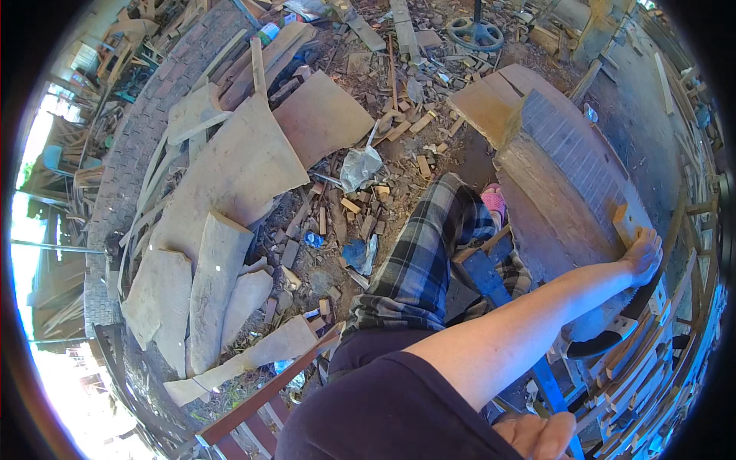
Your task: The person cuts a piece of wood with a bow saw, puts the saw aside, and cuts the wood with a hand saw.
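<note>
My left arm, in a dark sleeve, reaches across to the right. At its end, my left hand point(645, 254) is closed on a small light-brown wood block point(627, 222) at the edge of a large board with a grooved face point(556, 192). Just below that hand lies a tool with a curved black-and-white handle point(602, 340), and a toothed edge shows near it. At the bottom edge, partly behind my left arm, my right hand point(540, 435) has curled fingers. Whatever they may hold is hidden.
Wood offcuts point(364, 222) and crumpled plastic point(360, 167) litter the ground. On the left lie large thin boards point(230, 165). A blue metal bar point(548, 387) runs beneath my left arm. Stacked slats point(640, 368) line the right. A spoked wheel point(474, 34) stands at the back.
</note>
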### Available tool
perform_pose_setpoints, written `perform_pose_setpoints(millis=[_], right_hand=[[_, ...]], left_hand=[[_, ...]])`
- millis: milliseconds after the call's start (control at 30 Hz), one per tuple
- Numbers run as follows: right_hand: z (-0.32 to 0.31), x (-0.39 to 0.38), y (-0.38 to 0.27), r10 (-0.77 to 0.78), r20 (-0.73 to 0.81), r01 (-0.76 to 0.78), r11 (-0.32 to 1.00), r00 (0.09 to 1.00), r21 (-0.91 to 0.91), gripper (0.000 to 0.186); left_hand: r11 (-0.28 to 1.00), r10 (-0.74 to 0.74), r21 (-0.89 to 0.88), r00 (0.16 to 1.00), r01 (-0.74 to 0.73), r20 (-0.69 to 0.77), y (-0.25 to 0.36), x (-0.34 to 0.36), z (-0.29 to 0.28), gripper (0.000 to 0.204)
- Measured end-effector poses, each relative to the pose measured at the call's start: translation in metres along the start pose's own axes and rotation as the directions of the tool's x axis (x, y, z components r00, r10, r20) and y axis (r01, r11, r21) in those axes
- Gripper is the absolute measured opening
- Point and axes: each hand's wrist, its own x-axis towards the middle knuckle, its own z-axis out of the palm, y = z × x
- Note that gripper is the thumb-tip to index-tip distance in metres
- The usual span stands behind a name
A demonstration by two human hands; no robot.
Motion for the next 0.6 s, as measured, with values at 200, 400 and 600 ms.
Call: perform_pose_setpoints(millis=[200,400,600], right_hand=[[0.001,-0.004,0.005,0.03,-0.001,-0.03,0.999,1.0,0.015,0.037],[-0.001,-0.009,0.009,0.058,-0.035,-0.056,0.997,0.998,0.047,0.038],[-0.001,-0.015,0.011,0.083,-0.057,-0.079,0.995,0.995,0.065,0.039]], left_hand=[[1.0,-0.011,0.029,1.0,0.011,0.016,-0.001,-0.002,0.004,0.031],[1.0,0.016,0.003,0.999,-0.016,0.044,0.0,0.001,0.002,0.031],[1.0,0.011,0.008,0.999,-0.012,0.048,-0.002,0.002,0.001,0.032]])
